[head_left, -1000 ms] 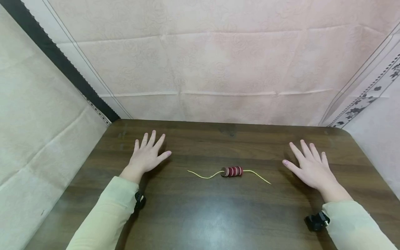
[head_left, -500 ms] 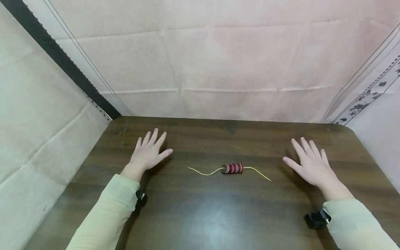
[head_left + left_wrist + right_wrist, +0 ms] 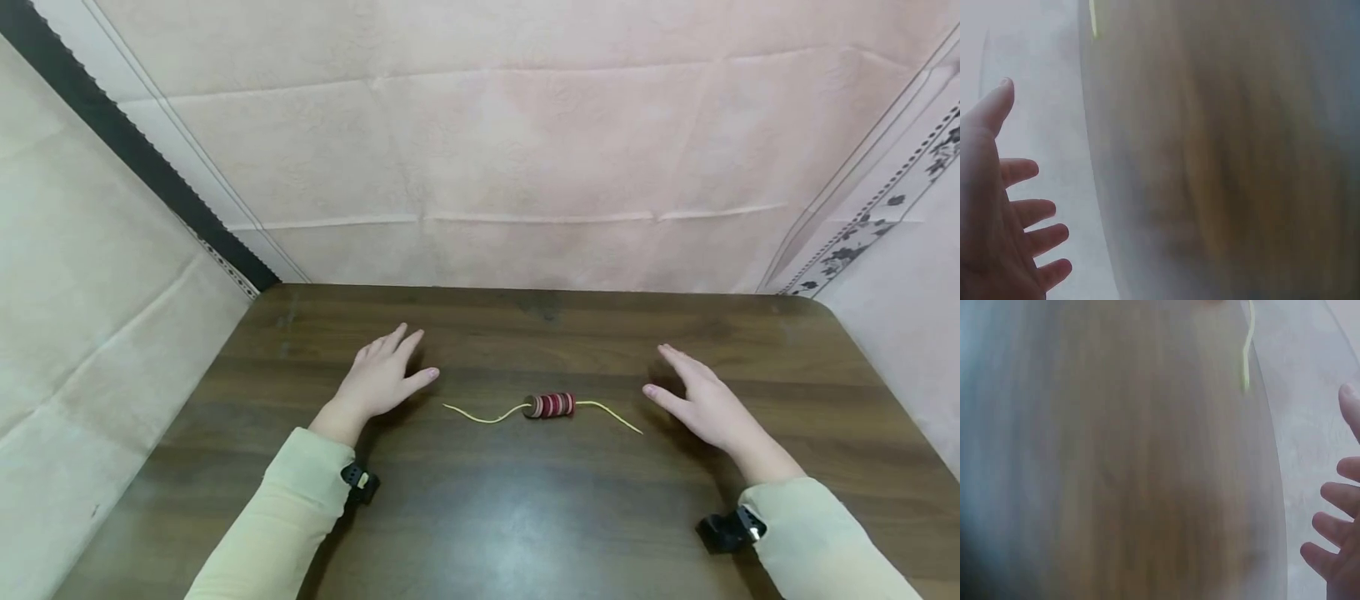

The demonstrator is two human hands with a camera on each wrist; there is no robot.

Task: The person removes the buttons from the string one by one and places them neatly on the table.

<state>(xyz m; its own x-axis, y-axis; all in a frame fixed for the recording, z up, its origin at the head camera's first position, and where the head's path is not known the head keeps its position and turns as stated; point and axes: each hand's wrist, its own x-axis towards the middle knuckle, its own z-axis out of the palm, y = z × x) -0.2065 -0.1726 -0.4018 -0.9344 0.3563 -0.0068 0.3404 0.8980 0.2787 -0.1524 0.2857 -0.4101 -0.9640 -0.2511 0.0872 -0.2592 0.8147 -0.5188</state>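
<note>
Red, white and dark discs sit side by side in a short roll at mid-table, with a yellow-green cord coming out at both ends. To the left, my left hand holds nothing, its thumb pointing toward the cord's left end. My right hand is empty too, its thumb near the cord's right end. Neither hand touches the cord. In the left wrist view a bit of cord shows beyond my left hand; the right wrist view shows the other end and my right hand.
The brown wooden table has rounded far corners. Pale cloth hangs behind it and at both sides, with a black band at the left. A small black device sits at each wrist, the right one beside the sleeve.
Both hands have moved inward toward the roll, and their spread fingers have drawn closer together and turned. The roll and cord lie as before on the table; the head view has shifted slightly.
</note>
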